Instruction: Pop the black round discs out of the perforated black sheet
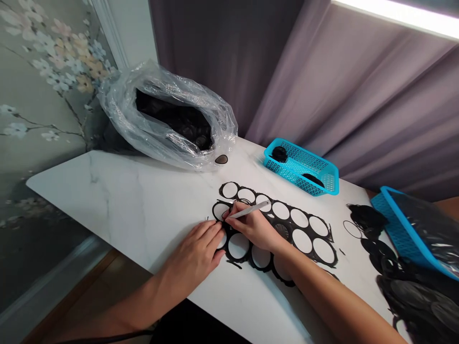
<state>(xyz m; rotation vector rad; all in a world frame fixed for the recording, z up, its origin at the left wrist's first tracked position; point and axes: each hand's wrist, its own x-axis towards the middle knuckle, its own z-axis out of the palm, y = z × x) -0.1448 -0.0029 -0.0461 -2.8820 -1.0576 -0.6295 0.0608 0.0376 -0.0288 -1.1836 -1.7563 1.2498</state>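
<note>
My right hand [251, 224] is closed round a slim white tool [247, 209], its tip down at the left end of a black sheet with round holes [291, 228]. White tabletop shows through most holes. My left hand [201, 243] lies palm down at the sheet's left edge, fingers stretched out and fingertips touching the black material near the tool's tip. The tip itself is hidden by my right fingers. A dark disc [281, 231] sits in one hole of the middle row.
A clear plastic bag [143, 129] of black pieces stands at the back left. A small dark oval piece [221, 159] lies beside it. Blue baskets [332, 179] [389, 215] stand at the back and right. Black pieces [367, 220] are heaped at the right.
</note>
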